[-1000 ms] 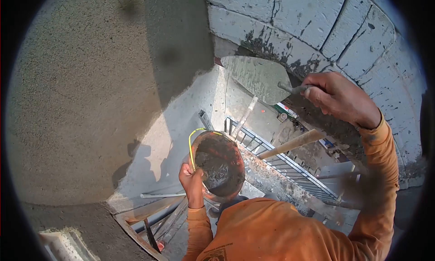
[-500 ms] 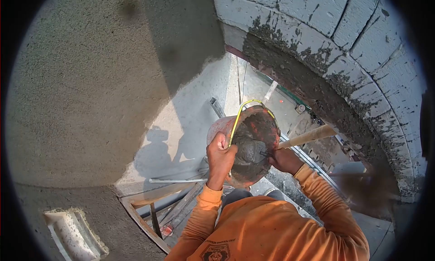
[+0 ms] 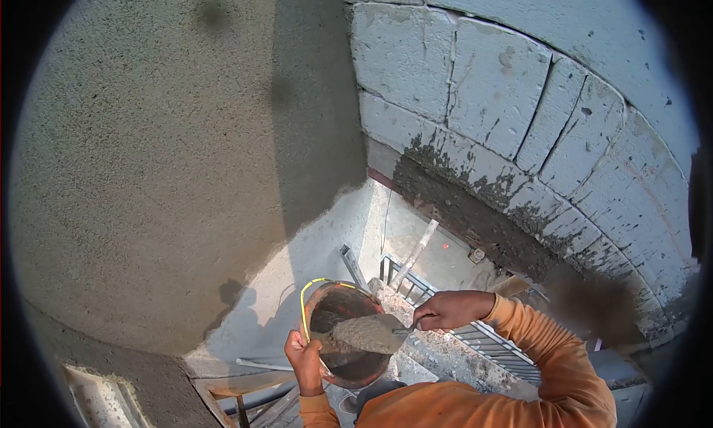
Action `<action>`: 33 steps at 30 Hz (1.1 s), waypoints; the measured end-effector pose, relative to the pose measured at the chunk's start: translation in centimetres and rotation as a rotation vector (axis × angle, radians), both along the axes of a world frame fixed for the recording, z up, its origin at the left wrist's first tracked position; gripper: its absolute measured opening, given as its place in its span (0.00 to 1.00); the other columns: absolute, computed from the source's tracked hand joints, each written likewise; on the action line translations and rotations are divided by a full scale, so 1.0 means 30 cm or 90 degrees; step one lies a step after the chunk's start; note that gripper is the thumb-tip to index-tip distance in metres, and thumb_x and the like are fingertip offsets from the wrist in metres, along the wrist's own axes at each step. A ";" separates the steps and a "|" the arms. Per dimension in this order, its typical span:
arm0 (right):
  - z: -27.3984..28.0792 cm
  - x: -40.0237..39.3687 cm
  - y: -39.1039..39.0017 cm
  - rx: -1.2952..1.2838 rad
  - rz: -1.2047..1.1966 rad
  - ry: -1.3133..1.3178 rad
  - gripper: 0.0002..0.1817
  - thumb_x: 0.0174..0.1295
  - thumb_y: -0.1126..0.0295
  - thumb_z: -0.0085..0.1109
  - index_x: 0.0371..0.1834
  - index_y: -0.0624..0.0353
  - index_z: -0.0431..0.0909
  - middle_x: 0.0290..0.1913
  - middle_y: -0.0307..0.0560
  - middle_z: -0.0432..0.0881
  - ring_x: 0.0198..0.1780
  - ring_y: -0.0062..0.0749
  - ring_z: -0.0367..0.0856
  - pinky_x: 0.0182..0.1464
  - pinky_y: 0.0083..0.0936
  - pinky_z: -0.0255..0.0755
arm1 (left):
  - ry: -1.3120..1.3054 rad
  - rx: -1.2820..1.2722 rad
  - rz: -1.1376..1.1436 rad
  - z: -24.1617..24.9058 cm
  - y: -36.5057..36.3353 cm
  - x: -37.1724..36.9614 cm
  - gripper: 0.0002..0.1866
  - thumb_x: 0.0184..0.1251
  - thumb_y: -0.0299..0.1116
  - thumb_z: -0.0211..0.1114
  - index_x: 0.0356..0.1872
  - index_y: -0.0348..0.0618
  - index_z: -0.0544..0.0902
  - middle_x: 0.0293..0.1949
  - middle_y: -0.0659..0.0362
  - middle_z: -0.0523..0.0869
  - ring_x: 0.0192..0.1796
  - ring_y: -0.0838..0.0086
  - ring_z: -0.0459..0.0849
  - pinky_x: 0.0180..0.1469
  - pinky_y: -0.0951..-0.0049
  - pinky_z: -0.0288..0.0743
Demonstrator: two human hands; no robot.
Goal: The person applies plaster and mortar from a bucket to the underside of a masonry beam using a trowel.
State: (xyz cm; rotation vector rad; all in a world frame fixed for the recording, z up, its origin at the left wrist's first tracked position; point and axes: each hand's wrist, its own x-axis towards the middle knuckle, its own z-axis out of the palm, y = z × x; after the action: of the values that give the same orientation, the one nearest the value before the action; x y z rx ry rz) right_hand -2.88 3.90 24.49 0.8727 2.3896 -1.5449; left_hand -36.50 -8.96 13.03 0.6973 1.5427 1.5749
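My left hand (image 3: 305, 362) grips the near left rim of a reddish bucket (image 3: 375, 372) that has a yellow handle (image 3: 304, 298). The bucket is tilted, its mouth facing me, with wet grey mortar inside. My right hand (image 3: 451, 311) is closed round the handle of a trowel (image 3: 403, 331) at the bucket's right rim. A heap of mortar (image 3: 364, 334) lies on the trowel blade, over the bucket's mouth.
A plastered wall (image 3: 163, 168) fills the left. Pale block wall (image 3: 490, 79), spattered with mortar, curves across the upper right. Below are a metal railing (image 3: 497, 350), a wooden frame (image 3: 230, 386) and a floor far down.
The view has tilted up, showing more block wall. My right hand has moved right of the bucket, and the trowel has come up with mortar on it. The bucket sits lower and further left.
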 end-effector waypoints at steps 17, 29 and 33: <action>0.956 -0.005 0.218 0.433 -0.414 0.028 0.21 0.78 0.57 0.45 0.36 0.63 0.79 0.24 0.37 0.74 0.23 0.22 0.78 0.27 0.26 0.74 | 0.019 -0.011 0.072 -0.115 0.020 -0.046 0.18 0.48 0.12 0.61 0.26 0.48 0.62 0.27 0.69 0.65 0.31 0.83 0.63 0.32 0.78 0.59; -0.301 -0.098 -0.057 0.693 -0.023 -0.308 0.06 0.58 0.66 0.66 0.33 0.53 0.91 0.33 0.45 0.91 0.39 0.40 0.93 0.41 0.35 0.84 | 0.105 -0.028 -0.175 0.144 0.201 0.224 0.18 0.53 0.14 0.60 0.25 0.49 0.61 0.28 0.72 0.61 0.32 0.87 0.59 0.31 0.79 0.53; -0.457 -0.050 -0.069 0.514 -0.077 -0.238 0.07 0.62 0.67 0.64 0.37 0.55 0.89 0.32 0.47 0.90 0.39 0.46 0.92 0.44 0.41 0.85 | 0.168 0.006 -0.200 0.149 0.207 0.253 0.16 0.53 0.17 0.62 0.24 0.44 0.62 0.26 0.69 0.61 0.30 0.83 0.58 0.29 0.73 0.53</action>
State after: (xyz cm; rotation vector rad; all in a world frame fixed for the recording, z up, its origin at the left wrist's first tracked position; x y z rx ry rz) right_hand -4.39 1.85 10.77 1.3071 2.6728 -0.3169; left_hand -28.92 -2.74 17.50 1.1312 1.5223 1.2950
